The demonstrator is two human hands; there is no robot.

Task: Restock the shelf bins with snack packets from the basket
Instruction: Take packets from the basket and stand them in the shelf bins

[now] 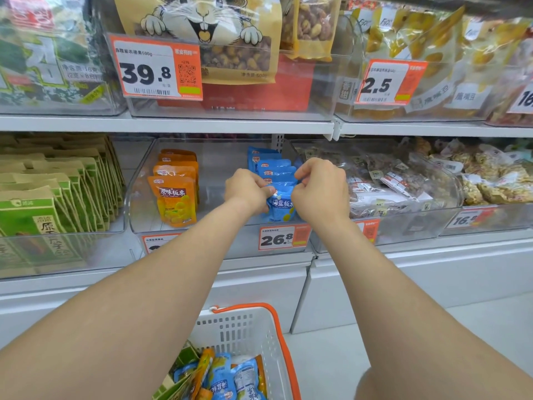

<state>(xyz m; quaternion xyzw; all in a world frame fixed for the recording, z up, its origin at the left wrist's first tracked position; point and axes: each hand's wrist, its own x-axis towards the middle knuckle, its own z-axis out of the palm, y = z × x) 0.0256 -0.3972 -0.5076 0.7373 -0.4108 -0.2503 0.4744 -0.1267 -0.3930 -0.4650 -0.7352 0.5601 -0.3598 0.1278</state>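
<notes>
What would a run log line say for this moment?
blue packet: at front of row in clear bin | left hand: pinches its top | right hand: pinches its top | basket: more packets inside

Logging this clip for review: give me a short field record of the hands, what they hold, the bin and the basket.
left hand: pinches top of the front blue packet
right hand: pinches the same packet's top
blue packet: upright, front of a blue row at the clear bin's right side
orange packets: row at the bin's left side
basket: below the arms, holds more blue and orange packets
</notes>
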